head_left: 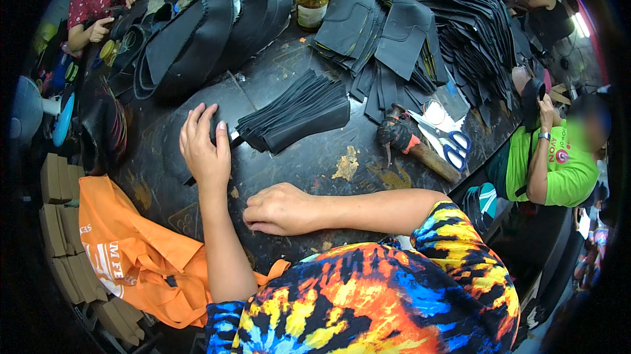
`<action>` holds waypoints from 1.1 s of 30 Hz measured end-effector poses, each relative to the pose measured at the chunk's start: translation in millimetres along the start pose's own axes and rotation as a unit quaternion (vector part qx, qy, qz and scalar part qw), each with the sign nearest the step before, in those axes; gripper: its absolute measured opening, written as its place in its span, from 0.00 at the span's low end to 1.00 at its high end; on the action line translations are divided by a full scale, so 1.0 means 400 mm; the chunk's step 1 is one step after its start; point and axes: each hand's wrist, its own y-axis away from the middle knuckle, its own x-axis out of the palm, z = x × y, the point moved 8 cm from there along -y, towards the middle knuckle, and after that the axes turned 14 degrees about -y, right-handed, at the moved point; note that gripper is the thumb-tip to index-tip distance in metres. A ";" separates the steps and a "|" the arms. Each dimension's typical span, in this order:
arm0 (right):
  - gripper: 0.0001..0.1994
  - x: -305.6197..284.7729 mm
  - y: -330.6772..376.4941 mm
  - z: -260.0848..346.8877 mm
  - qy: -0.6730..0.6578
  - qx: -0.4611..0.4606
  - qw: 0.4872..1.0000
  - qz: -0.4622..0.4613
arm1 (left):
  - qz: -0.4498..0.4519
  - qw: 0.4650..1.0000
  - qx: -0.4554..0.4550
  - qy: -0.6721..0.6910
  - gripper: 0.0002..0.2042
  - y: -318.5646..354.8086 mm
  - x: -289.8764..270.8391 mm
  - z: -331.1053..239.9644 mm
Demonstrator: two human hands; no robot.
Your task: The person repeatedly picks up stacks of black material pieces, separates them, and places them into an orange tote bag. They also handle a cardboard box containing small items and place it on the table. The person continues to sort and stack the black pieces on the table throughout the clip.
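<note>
My left hand [205,147] rests on the dark table with its fingers apart and bent over something black, mostly hidden beneath the palm. Just right of its thumb lies a fanned bundle of black strips [299,112], with a small pale, shiny bit at the near end. Closer to my body, my right hand [279,209] lies back-up on the table, its fingers curled under. Whatever it holds, if anything, is hidden. To the right are a hammer [420,150] with a wooden handle and dark wrapping, and blue-handled scissors [453,147].
Black cut pieces [394,32] lie in stacks along the far side, beside glass jars [311,5]. Large black curved pieces [190,45] stand at the far left. Orange cloth [141,249] hangs over the near left edge. Co-workers sit at the far left and the right [555,157].
</note>
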 end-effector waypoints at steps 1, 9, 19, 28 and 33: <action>0.08 0.001 -0.001 0.000 0.004 0.003 1.000 0.004 | 0.002 1.000 0.000 0.001 0.16 0.000 -0.001 0.000; 0.08 -0.005 -0.002 0.001 -0.011 -0.002 1.000 0.001 | -0.006 0.995 -0.006 0.100 0.15 -0.009 -0.015 0.002; 0.08 -0.004 -0.002 0.002 -0.010 -0.002 1.000 0.007 | 0.008 0.992 -0.016 0.126 0.13 -0.006 -0.016 -0.015; 0.08 -0.004 -0.001 0.002 -0.010 0.001 1.000 0.007 | 0.008 0.995 0.003 0.097 0.14 -0.008 -0.008 -0.013; 0.08 -0.003 -0.001 0.003 -0.006 -0.002 1.000 0.008 | 0.007 0.996 0.007 0.089 0.14 -0.007 -0.008 -0.015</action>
